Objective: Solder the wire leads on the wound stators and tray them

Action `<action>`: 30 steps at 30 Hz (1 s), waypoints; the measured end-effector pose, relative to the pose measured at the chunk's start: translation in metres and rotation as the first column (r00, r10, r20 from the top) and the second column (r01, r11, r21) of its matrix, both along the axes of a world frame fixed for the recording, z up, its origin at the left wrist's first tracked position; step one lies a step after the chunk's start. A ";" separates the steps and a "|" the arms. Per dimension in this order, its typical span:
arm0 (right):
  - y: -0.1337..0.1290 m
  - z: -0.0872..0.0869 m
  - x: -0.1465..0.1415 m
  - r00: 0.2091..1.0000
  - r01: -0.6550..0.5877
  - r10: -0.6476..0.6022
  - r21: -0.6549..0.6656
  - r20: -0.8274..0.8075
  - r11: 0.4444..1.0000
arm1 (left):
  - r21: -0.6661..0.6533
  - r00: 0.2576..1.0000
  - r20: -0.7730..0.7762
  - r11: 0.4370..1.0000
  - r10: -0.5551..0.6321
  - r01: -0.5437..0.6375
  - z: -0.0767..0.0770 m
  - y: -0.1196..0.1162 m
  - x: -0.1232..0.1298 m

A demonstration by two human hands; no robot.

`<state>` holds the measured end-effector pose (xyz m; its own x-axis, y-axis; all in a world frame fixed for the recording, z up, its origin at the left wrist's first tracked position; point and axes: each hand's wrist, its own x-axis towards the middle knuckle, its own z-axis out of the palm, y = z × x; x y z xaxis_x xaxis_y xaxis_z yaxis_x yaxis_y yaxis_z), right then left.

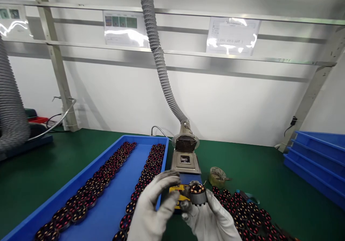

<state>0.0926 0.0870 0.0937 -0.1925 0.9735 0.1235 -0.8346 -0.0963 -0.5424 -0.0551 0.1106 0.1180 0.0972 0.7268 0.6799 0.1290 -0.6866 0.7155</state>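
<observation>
Stator core (197,193), a small wound motor part with copper coils showing on top, sits pinched in the fingertips of the gloved right hand (212,219), held near the bottom centre of the view just in front of the solder pot (185,161). The gloved left hand (155,207) curls beside it with fingers bent and nothing clearly in its grip, its fingertips close to the core's left side. To the left lies a blue tray (107,212) with two long rows of like parts; to the right more of them lie loose on the green table (269,169), near a small tin (217,176). A grey fume hose (159,61) comes down to the pot. The grip looks light and is only at the tips, so the core could slip and fall onto the loose parts. The pot is very near, so a careless move could bring glove or windings against hot metal.
</observation>
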 end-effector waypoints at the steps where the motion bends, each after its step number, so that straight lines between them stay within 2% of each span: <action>1: 0.002 -0.004 0.001 0.998 0.045 -0.046 0.023 0.038 0.999 | 0.025 0.992 -0.117 0.999 -0.045 0.048 0.000 -0.001 0.002; 2: 0.003 -0.007 0.001 0.992 0.092 -0.096 0.052 0.082 0.994 | 0.043 0.975 -0.209 0.995 -0.075 0.085 0.000 -0.001 0.004; 4: 0.003 -0.012 0.001 0.973 0.150 -0.165 0.103 0.163 0.983 | 0.081 0.954 -0.285 0.990 -0.092 0.119 0.000 -0.003 0.009; 9: 0.000 -0.009 0.002 0.966 0.120 -0.144 0.119 0.215 0.986 | 0.180 0.957 -0.201 0.953 -0.208 0.245 0.008 0.001 0.010; 11: 0.003 -0.007 0.003 0.968 0.094 -0.120 0.125 0.220 0.988 | 0.163 0.962 -0.102 0.949 -0.254 0.268 0.011 0.003 0.012; 14: 0.012 -0.007 0.005 0.970 -0.017 -0.015 0.132 0.244 0.991 | 0.004 0.946 0.184 0.962 -0.269 0.272 0.005 0.003 0.019; 16: 0.016 -0.010 0.006 0.967 -0.078 0.044 0.126 0.253 0.989 | -0.084 0.912 0.349 0.962 -0.215 0.259 -0.003 0.003 0.023; 19: 0.012 -0.016 0.006 0.971 -0.075 0.048 0.108 0.234 0.991 | -0.118 0.866 0.486 0.973 -0.118 0.198 -0.012 0.005 0.021; 21: 0.007 -0.019 0.004 0.976 -0.053 0.032 0.092 0.217 0.994 | -0.149 0.873 0.478 0.971 -0.096 0.188 -0.012 0.005 0.015; 22: 0.005 -0.020 0.003 0.978 -0.033 0.014 0.089 0.209 0.996 | -0.166 0.899 0.422 0.965 -0.116 0.202 -0.009 0.005 0.012; 24: 0.005 -0.019 0.004 0.980 0.020 -0.038 0.092 0.197 0.996 | -0.206 0.948 0.238 0.943 -0.210 0.260 -0.003 0.004 0.010; 26: 0.009 -0.018 0.006 0.978 0.062 -0.081 0.105 0.190 0.993 | -0.223 0.943 0.149 0.918 -0.299 0.327 0.003 0.001 0.013; 28: 0.014 -0.017 0.007 0.981 0.042 -0.057 0.084 0.184 0.996 | -0.185 0.919 0.205 0.909 -0.337 0.374 0.005 0.000 0.020; 30: 0.016 -0.014 0.005 0.985 -0.010 0.002 0.048 0.172 0.999 | -0.142 0.892 0.323 0.916 -0.315 0.375 0.002 0.000 0.026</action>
